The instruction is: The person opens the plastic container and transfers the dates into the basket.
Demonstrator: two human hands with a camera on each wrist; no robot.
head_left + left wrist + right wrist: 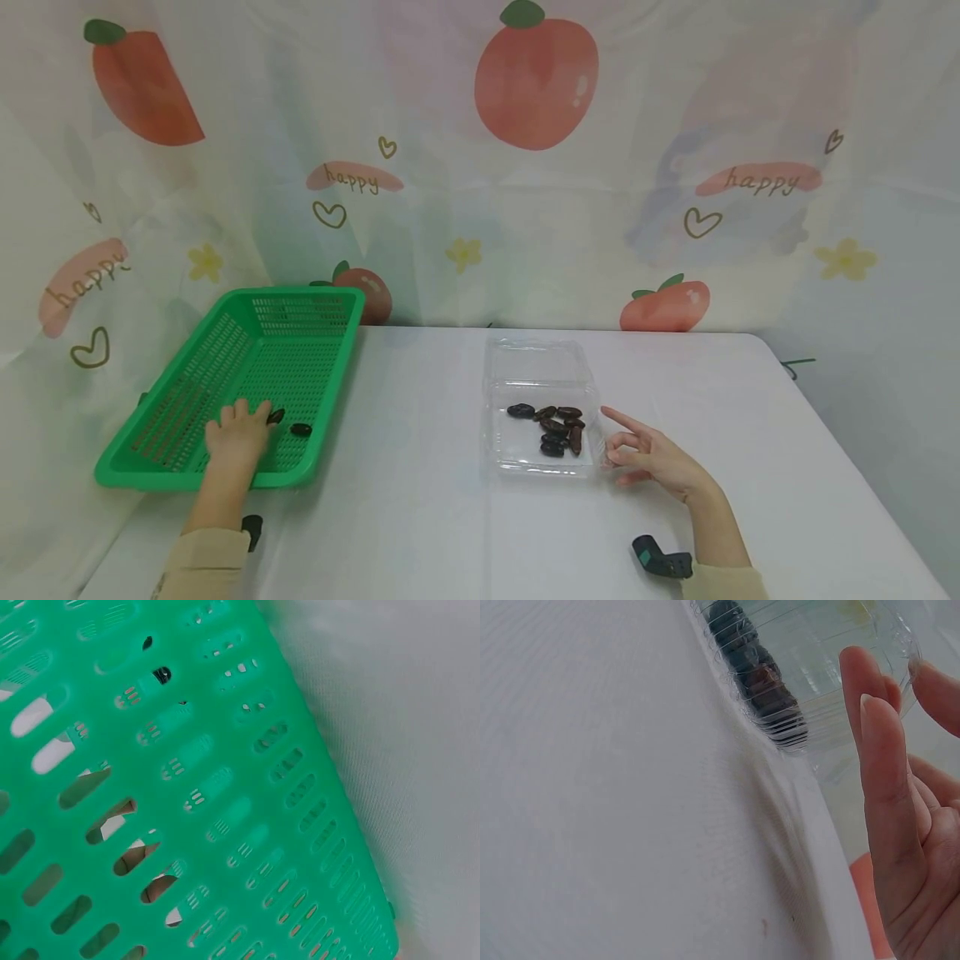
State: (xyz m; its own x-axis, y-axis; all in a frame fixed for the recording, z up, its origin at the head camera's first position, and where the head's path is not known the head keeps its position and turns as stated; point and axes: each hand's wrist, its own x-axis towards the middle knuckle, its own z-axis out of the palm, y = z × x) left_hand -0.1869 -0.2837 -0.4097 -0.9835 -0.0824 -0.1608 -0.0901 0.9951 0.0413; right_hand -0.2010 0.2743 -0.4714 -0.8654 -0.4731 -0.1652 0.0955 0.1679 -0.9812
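In the head view my left hand (238, 437) reaches palm down into a green plastic basket (341, 387). Its fingers touch a dark brown date (277, 416); the fingertips are hidden, so a grip cannot be made out. Another date (301, 429) lies just to the right on the basket floor. Beside the right side of an open clear plastic box (517, 454) is my right hand (656, 458), index finger extended, fingertips close to the wall. Several dark dates (553, 427) lie inside this box. The right wrist view shows the right hand's fingers (885, 765) beside the clear wall.
A white-covered table (405, 450) carries both containers. The box's hinged lid (536, 360) lies back toward the far edge. A printed curtain (435, 100) hangs behind and at the sides. Dark devices (662, 558) sit at both wrists. Basket mesh fills most of the left wrist view.
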